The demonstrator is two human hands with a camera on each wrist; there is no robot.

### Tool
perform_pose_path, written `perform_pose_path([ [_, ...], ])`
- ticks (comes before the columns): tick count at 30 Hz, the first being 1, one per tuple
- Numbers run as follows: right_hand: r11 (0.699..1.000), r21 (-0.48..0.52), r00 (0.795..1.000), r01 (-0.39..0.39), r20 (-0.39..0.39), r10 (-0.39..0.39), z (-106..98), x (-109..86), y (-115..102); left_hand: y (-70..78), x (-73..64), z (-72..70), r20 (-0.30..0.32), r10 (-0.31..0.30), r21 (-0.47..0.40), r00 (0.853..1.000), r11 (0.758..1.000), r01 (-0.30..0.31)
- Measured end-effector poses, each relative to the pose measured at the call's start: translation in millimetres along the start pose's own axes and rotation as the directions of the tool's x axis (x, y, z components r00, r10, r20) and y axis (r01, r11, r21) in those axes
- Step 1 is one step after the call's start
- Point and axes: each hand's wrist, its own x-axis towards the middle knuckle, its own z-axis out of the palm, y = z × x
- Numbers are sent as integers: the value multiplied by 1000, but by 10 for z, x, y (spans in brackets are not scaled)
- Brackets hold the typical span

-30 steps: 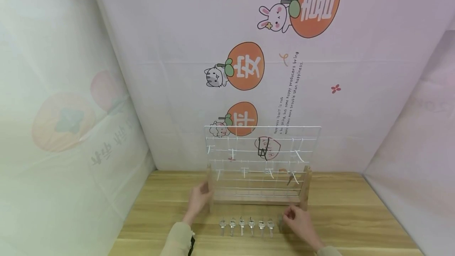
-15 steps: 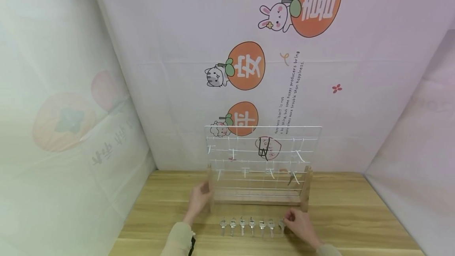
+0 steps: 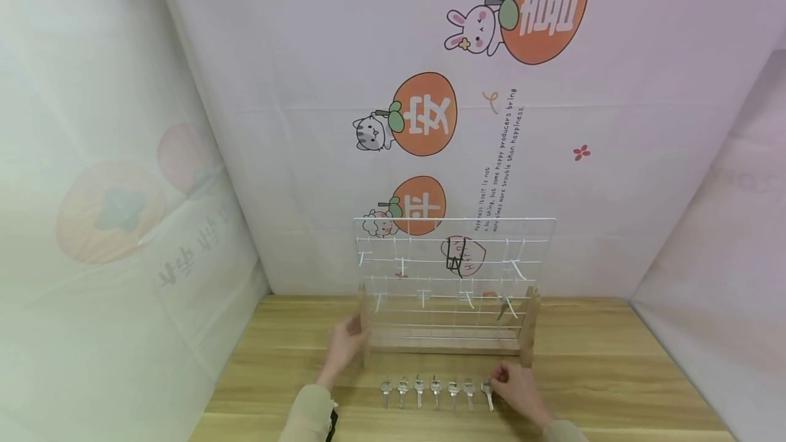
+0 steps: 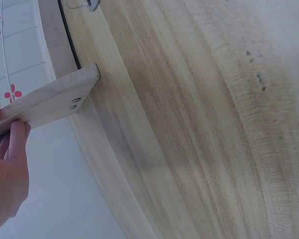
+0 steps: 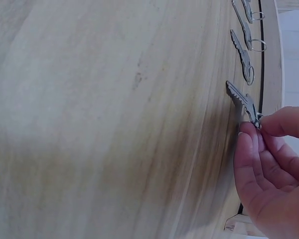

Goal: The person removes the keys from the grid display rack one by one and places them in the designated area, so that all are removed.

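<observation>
My left hand point(image 3: 345, 342) grips the left wooden post point(image 4: 50, 102) of a white wire rack point(image 3: 454, 219). In the left wrist view its fingers and thumb lie on either side of that board. My right hand point(image 3: 516, 385) pinches the small ring of a silver key point(image 5: 243, 99) between thumb and fingertips, at the right end of a row of keys. This key's blade points toward the table's near side and leans a little. Beside it, to the left, lies another key point(image 3: 469, 393) with a ring; several more continue the row to a leftmost key point(image 3: 385, 392).
Short white hooks point(image 3: 516, 269) stick out from the rack's wire grid. One key point(image 3: 503, 308) shows behind the lower wires at the right. The right wooden post point(image 3: 528, 326) stands just beyond my right hand. A printed white cloth point(image 3: 319, 176) covers the walls round the wooden table point(image 3: 602, 374).
The key at my right hand, blurred and mostly hidden a second ago, now shows clearly at the row's right end, its blade swung slightly rightward. My left hand stays on the post.
</observation>
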Motion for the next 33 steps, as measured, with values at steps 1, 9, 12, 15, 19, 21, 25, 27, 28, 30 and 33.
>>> perform_pose_path([
  [1, 1000, -2, 1000, 0, -4, 0, 4, 1, 3, -2, 0, -2, 0, 1, 1, 1000, 1000, -1],
  [9, 999, -50, 1000, -12, -26, 11, 42, 23, 62, 5, -9, 4, 0, -2, -5, 1000, 1000, 2],
  [12, 998, -70, 1000, -5, -28, 3, 43, 31, 75, 2, -5, 4, 0, -14, -11, 1000, 1000, 14],
  [15, 997, -76, 1000, 20, -18, -21, 38, 35, 82, 5, 0, 4, -3, -14, -10, 1000, 1000, 13],
  [19, 996, -67, 998, 59, -9, -60, 25, 26, 93, 5, 9, 9, -6, -28, -9, 1000, 1000, 28],
  [21, 995, -60, 997, 77, -8, -78, 14, 15, 98, 2, 12, 12, -5, -38, -10, 999, 999, 38],
  [25, 992, -65, 994, 106, -15, -107, -11, -12, 106, -6, 9, 16, 0, -38, -12, 999, 999, 38],
  [27, 993, -63, 995, 98, -10, -99, -29, -23, 106, -9, 10, 17, -2, -40, -9, 999, 999, 40],
  [28, 994, -61, 996, 86, -6, -87, -39, -28, 103, -9, 9, 17, -3, -37, -6, 999, 999, 37],
  [30, 997, -48, 998, 58, 3, -58, -63, -35, 97, -11, 8, 17, -5, -36, -1, 999, 999, 36],
  [33, 1000, -20, 1000, 16, 9, -16, -112, -36, 78, -7, 5, 14, -4, -33, 1, 999, 999, 33],
])
